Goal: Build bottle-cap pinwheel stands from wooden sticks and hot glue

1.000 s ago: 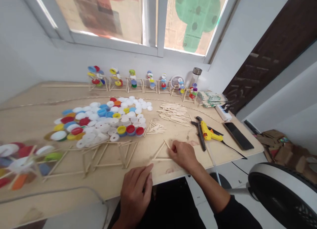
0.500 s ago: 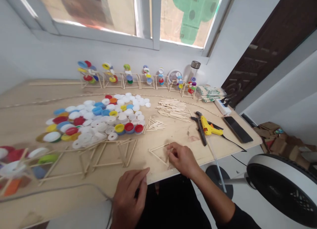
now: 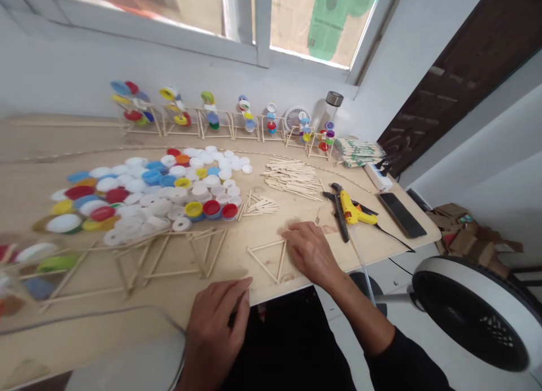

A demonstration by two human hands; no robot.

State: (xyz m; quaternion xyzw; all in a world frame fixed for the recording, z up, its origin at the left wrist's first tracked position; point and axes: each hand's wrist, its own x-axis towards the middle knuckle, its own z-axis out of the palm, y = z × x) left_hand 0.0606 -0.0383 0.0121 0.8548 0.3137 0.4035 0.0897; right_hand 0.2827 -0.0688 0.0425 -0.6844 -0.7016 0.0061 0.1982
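A small triangle of thin wooden sticks [image 3: 279, 261] lies flat near the table's front edge. My right hand [image 3: 312, 254] rests just beside its right-hand corner, fingers lowered to the table with nothing visible in them; whether a fingertip touches the corner I cannot tell. My left hand [image 3: 218, 323] is at the front edge, left of the triangle, its fingers stretched out, thumb apart, and it holds nothing. Behind the triangle are a small heap of short sticks [image 3: 259, 205] and a larger pile of longer sticks [image 3: 292, 178]. A yellow glue gun [image 3: 351, 209] lies to the right.
Colourful bottle caps [image 3: 156, 190] cover the table's left middle. Stick frames [image 3: 175, 261] stand in front of them. Several cap-and-stick models [image 3: 212, 120] line the wall. A phone [image 3: 401, 215], power strip [image 3: 378, 176] and bagged sticks [image 3: 359, 153] sit right. A fan [image 3: 470, 312] stands beside the table.
My right hand has come away from the stick triangle's right side, its fingers less pinched, so that whole side shows. My left hand stays nearly still. The view has shifted slightly.
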